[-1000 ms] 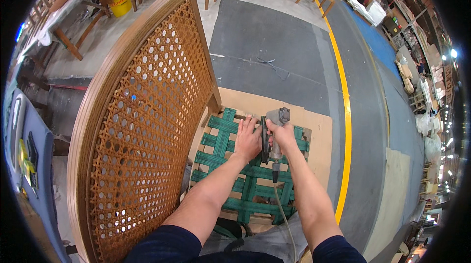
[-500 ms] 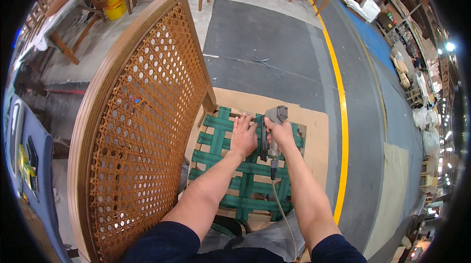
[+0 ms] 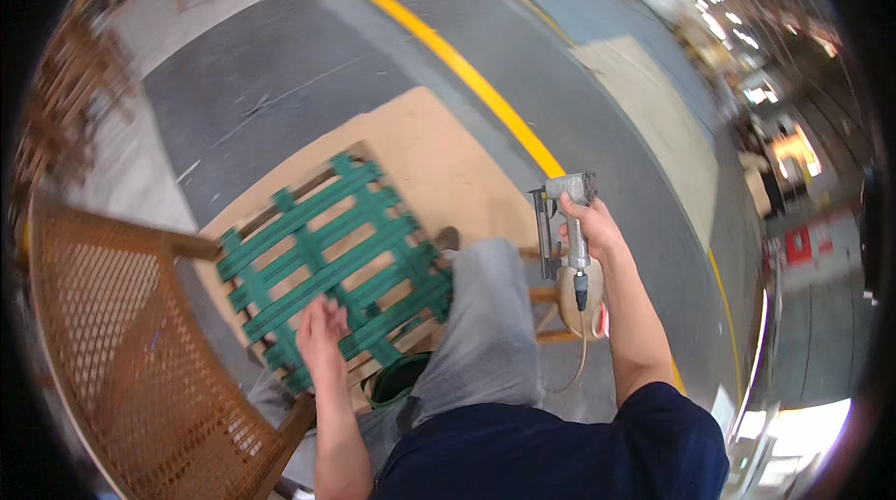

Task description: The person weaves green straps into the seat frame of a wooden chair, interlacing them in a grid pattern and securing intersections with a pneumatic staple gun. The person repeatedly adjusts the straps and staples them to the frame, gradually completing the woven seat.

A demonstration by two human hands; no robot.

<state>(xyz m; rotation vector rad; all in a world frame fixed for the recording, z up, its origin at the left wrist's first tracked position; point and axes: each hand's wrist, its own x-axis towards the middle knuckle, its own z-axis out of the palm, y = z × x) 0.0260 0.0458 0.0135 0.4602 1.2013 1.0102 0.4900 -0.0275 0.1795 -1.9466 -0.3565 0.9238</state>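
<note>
My right hand (image 3: pixel 595 228) grips a grey pneumatic staple gun (image 3: pixel 577 237), its air hose hanging from the handle's lower end. The tool is off to the right, above a small wooden stool (image 3: pixel 558 336). My left hand (image 3: pixel 323 330) is over the near part of the chair seat, its fingers smeared by motion; whether it touches the straps I cannot tell. Woven green webbing straps (image 3: pixel 322 262) cross the wooden seat frame. The chair's cane back (image 3: pixel 140 341) rises at the left. Close to my legs, a dark green bundle (image 3: pixel 397 379) shows below the seat.
Brown cardboard (image 3: pixel 434 141) lies on the grey floor under the chair. A yellow floor line (image 3: pixel 448 52) runs past on the right. Blurred wooden chairs (image 3: pixel 84 80) stand at the far left. A red-and-white object (image 3: pixel 602 319) is beside the stool.
My view has swung to the right. The staple gun has been lifted off the webbing and carried right, over the stool. My left hand has drawn back toward the seat's near edge.
</note>
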